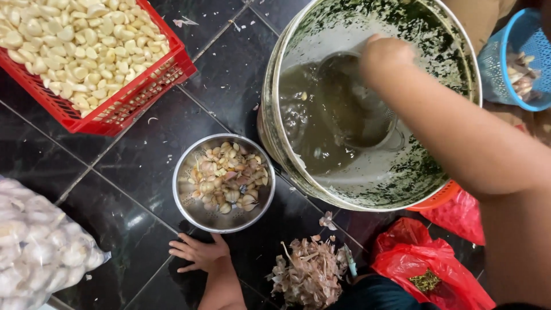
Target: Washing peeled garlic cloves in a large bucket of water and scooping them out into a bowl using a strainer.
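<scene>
My right hand [383, 56] reaches into a large round tub [367, 195] and grips the handle of a metal sieve scoop [356, 103], which is dipped in murky brownish water. Green flecks cover the tub's inner wall. My left hand [198, 252] lies flat on the dark tiled floor with its fingers spread and nothing in it. It sits just below a steel colander bowl [189, 206] holding unpeeled garlic cloves [227, 181].
A red plastic crate [123, 109] of peeled garlic stands at the top left. A clear bag of garlic [40, 247] lies at the left edge. Garlic skins [310, 272] are piled near red plastic bags [427, 261]. A blue basket [516, 40] sits top right.
</scene>
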